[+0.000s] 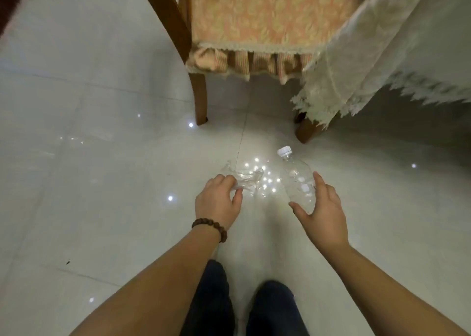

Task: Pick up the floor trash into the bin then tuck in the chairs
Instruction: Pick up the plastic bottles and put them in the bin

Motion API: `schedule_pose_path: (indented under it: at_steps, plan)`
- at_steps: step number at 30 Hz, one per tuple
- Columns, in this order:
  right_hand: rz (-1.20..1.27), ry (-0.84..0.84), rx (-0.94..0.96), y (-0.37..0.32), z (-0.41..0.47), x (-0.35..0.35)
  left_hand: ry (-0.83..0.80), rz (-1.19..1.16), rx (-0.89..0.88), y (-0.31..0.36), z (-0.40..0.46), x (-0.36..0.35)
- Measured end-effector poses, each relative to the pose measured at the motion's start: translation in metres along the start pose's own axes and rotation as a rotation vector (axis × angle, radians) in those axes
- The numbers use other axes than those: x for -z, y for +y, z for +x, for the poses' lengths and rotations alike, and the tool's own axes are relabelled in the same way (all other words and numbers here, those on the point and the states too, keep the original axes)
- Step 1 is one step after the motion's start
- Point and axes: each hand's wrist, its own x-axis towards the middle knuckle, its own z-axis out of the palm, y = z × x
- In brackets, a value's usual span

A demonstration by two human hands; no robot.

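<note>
A clear plastic bottle (297, 180) with a white cap lies on the shiny tiled floor, cap pointing away from me. My right hand (322, 214) wraps its lower end, thumb on the left side and fingers on the right. A crumpled piece of clear plastic wrap (246, 179) lies to the bottle's left. My left hand (216, 201), with a bead bracelet on the wrist, pinches the near end of that wrap. A wooden chair (257, 24) with an orange patterned seat cover stands just beyond, pulled out from the table.
A table draped in a cream lace tablecloth (397, 55) hangs at the upper right, with a chair leg (305, 131) under its fringe. Another chair leg (201, 98) stands left of centre. My legs in dark trousers (254, 307) are at the bottom. No bin is in view.
</note>
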Motion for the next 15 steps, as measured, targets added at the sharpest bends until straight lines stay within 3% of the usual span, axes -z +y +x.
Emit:
schedule_pose_path:
  at_steps: [8,15]
  plan:
    - [0.017,0.023,0.185,-0.176,-0.064,0.162,0.193,-0.011,0.121,0.078,-0.047,0.236]
    - [-0.008,-0.046,0.306,-0.277,-0.121,0.215,0.345,-0.006,0.233,0.100,-0.096,0.371]
